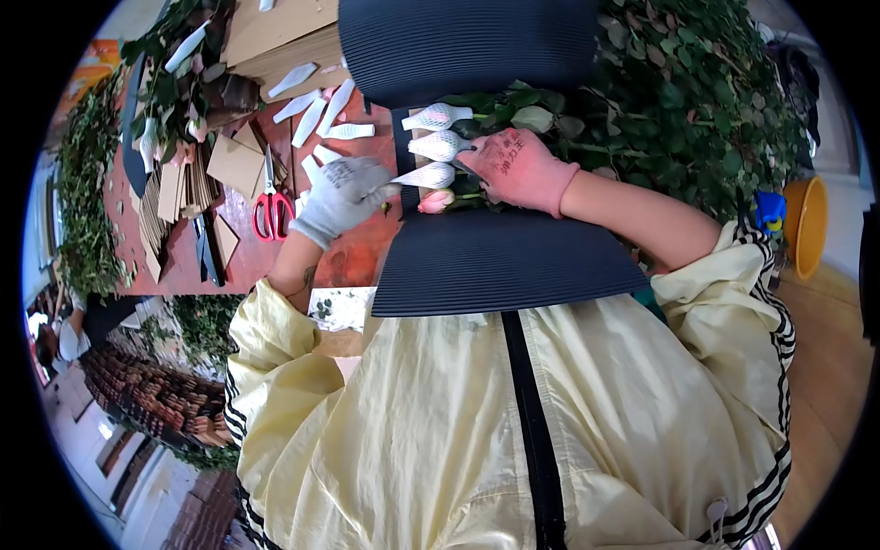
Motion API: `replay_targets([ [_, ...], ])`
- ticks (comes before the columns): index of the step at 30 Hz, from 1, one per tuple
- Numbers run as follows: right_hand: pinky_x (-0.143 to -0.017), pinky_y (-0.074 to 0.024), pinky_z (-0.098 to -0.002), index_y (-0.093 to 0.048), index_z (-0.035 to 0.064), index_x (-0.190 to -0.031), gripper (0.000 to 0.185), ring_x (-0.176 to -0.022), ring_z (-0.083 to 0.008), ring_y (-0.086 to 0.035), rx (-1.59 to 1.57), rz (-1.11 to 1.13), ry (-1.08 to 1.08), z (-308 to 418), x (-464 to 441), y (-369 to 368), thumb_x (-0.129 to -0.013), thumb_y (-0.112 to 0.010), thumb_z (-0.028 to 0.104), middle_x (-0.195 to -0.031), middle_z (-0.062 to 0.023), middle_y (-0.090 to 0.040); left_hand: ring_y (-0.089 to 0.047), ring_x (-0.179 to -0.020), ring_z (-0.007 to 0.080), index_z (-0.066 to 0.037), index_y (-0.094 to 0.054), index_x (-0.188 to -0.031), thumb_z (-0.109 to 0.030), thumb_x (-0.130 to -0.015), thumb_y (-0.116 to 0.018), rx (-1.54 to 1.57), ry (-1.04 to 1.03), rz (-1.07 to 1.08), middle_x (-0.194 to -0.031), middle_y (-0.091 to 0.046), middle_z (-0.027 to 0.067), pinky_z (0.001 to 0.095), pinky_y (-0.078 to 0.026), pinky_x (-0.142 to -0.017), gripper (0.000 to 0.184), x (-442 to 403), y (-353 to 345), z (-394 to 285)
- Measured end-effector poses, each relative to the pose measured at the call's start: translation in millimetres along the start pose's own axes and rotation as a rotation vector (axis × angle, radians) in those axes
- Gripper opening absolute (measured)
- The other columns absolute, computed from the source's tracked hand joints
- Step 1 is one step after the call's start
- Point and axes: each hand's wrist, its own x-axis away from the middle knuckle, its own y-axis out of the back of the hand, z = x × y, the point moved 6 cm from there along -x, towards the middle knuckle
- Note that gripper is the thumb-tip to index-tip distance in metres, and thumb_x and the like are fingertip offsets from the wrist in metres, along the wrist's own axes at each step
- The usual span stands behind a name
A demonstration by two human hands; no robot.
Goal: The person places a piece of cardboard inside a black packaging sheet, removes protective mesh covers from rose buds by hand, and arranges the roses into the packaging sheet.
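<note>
My left hand [344,197], in a whitish glove, pinches the narrow tip of a white foam net sleeve [429,175] that covers a rose head. My right hand [518,170], in a pink glove with dark printing, is closed around the stem end of that rose; its lower fingers are partly hidden. Two more netted roses, an upper one [437,116] and a middle one [440,145], lie above in the same row. Below them is a bare pink rose [435,201]. The row rests between two parts of black corrugated sheet [509,266].
Loose foam sleeves [309,122] are scattered on the red table [348,252]. Red-handled scissors [271,206], cardboard pieces [236,165] and a dark-bladed tool [207,252] lie left. Leafy stems [683,101] are heaped right, near a yellow bucket [807,227].
</note>
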Motion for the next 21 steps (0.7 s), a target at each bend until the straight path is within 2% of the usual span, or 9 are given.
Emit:
replay_targets([
  [3, -0.068, -0.0478, -0.0378, -0.051, 0.008, -0.099, 0.027, -0.082, -0.0261, -0.062, 0.032, -0.138, 0.044, -1, 4, -5, -0.076, -0.061, 0.018, -0.089, -0.0094, -0.059, -0.062, -0.074, 0.0294, -0.008, -0.065, -0.086, -0.026, -0.082, -0.063, 0.002, 0.027, -0.089, -0.08, -0.063, 0.0081, 0.0375, -0.048, -0.067, 0.019, 17, 18, 15],
  [5, -0.068, -0.0477, -0.0378, -0.052, 0.0084, -0.098, 0.023, -0.082, -0.0254, -0.062, -0.006, -0.042, 0.023, -2, 0, -6, -0.078, -0.058, 0.017, -0.088, -0.0088, -0.059, -0.062, -0.076, 0.0288, -0.008, -0.066, -0.092, -0.023, -0.082, -0.063, -0.077, 0.371, 0.044, -0.084, -0.064, 0.0076, 0.0374, -0.049, -0.069, 0.018, 38, 30, 56],
  [8, -0.068, -0.0477, -0.0381, -0.052, 0.0086, -0.097, 0.02, -0.081, -0.0252, -0.062, 0.047, -0.02, 0.049, 2, -1, -8, -0.08, -0.056, 0.016, -0.087, -0.0082, -0.059, -0.063, -0.081, 0.0261, -0.011, -0.067, -0.1, -0.02, -0.08, -0.064, -0.224, 0.496, -0.14, -0.088, -0.065, 0.0062, 0.0354, -0.05, -0.07, 0.022, 52, 71, 54],
  [11, -0.061, -0.0506, -0.0365, -0.056, 0.0073, -0.09, 0.011, -0.078, -0.0253, -0.065, 0.05, -0.117, 0.127, 7, 3, 1, -0.083, -0.048, 0.011, -0.083, -0.0094, -0.063, -0.064, -0.084, 0.0251, -0.013, -0.068, -0.099, -0.021, -0.079, -0.065, -0.059, 0.414, -0.063, -0.089, -0.066, 0.0054, 0.0353, -0.05, -0.07, 0.022, 10, 80, -11],
  [13, -0.061, -0.0507, -0.0363, -0.056, 0.0077, -0.09, 0.012, -0.077, -0.0248, -0.065, 0.076, -0.151, 0.172, 12, 6, 8, -0.083, -0.048, 0.01, -0.083, -0.0092, -0.063, -0.064, -0.082, 0.0248, -0.015, -0.068, -0.098, -0.027, -0.08, -0.064, 0.053, 0.113, -0.134, -0.088, -0.067, 0.0053, 0.036, -0.05, -0.07, 0.022, -18, 63, -49],
  [15, -0.069, -0.0457, -0.0367, -0.054, 0.0115, -0.109, 0.031, -0.085, -0.0236, -0.062, 0.08, 0.037, 0.101, 7, 3, 0, -0.079, -0.057, 0.019, -0.097, -0.0071, -0.059, -0.064, -0.078, 0.0252, -0.016, -0.069, -0.098, -0.036, -0.082, -0.061, 0.079, 0.033, -0.061, -0.087, -0.067, 0.0065, 0.0363, -0.049, -0.07, 0.026, -35, 27, -56],
  [17, -0.069, -0.0453, -0.0366, -0.053, 0.0135, -0.113, 0.037, -0.085, -0.0235, -0.061, 0.121, 0.101, 0.08, 8, 5, 1, -0.078, -0.059, 0.023, -0.1, -0.0072, -0.059, -0.064, -0.079, 0.0252, -0.016, -0.069, -0.097, -0.037, -0.083, -0.06, 0.052, 0.12, -0.004, -0.088, -0.067, 0.0065, 0.0364, -0.049, -0.07, 0.027, -38, 15, -49],
  [19, -0.069, -0.0453, -0.0359, -0.055, 0.0142, -0.111, 0.035, -0.084, -0.0226, -0.061, 0.12, -0.014, 0.119, 10, 12, 9, -0.08, -0.059, 0.03, -0.1, -0.0063, -0.058, -0.064, -0.079, 0.0252, -0.016, -0.069, -0.096, -0.037, -0.083, -0.058, 0.026, 0.2, 0.066, -0.088, -0.067, 0.0066, 0.0365, -0.049, -0.07, 0.027, -37, 2, -41],
  [21, -0.068, -0.0454, -0.0356, -0.057, 0.0141, -0.106, 0.032, -0.084, -0.022, -0.061, 0.11, -0.139, 0.223, 13, 18, 15, -0.08, -0.059, 0.033, -0.098, -0.0061, -0.059, -0.064, -0.079, 0.0257, -0.015, -0.07, -0.094, -0.035, -0.084, -0.059, 0.083, 0.141, -0.031, -0.088, -0.067, 0.0068, 0.0371, -0.049, -0.068, 0.025, -32, 1, -39],
])
